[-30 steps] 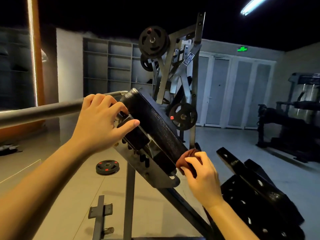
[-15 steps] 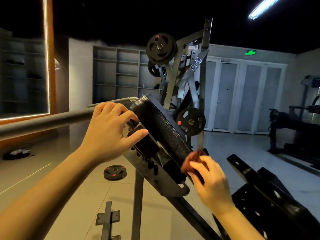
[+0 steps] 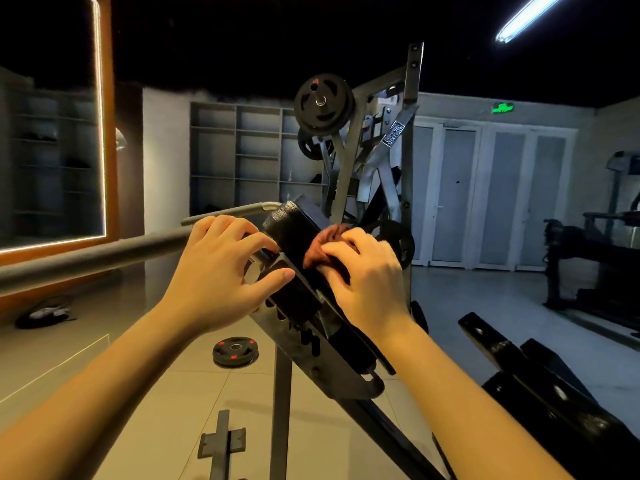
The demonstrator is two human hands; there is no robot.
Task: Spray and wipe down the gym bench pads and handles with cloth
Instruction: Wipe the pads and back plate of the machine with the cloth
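Note:
A black tilted bench pad (image 3: 289,225) on a grey metal bracket (image 3: 346,382) stands in the middle of the view. My right hand (image 3: 363,275) grips a reddish-brown cloth (image 3: 323,242) and presses it on the upper part of the pad's face. My left hand (image 3: 221,268) grips the pad's left edge and the bracket behind it, thumb on the side. A grey padded bar (image 3: 86,256) runs left from behind my left hand. No spray bottle is in view.
A weight plate (image 3: 235,351) lies on the tiled floor below. A plate-loaded machine frame (image 3: 374,161) rises behind the pad. Another black pad (image 3: 540,386) sits low right. A mirror (image 3: 52,161) hangs on the left wall, with more gym equipment (image 3: 595,258) far right.
My right hand has slid the cloth up the pad from its lower end to near the top. My left hand keeps its hold. The camera has moved closer.

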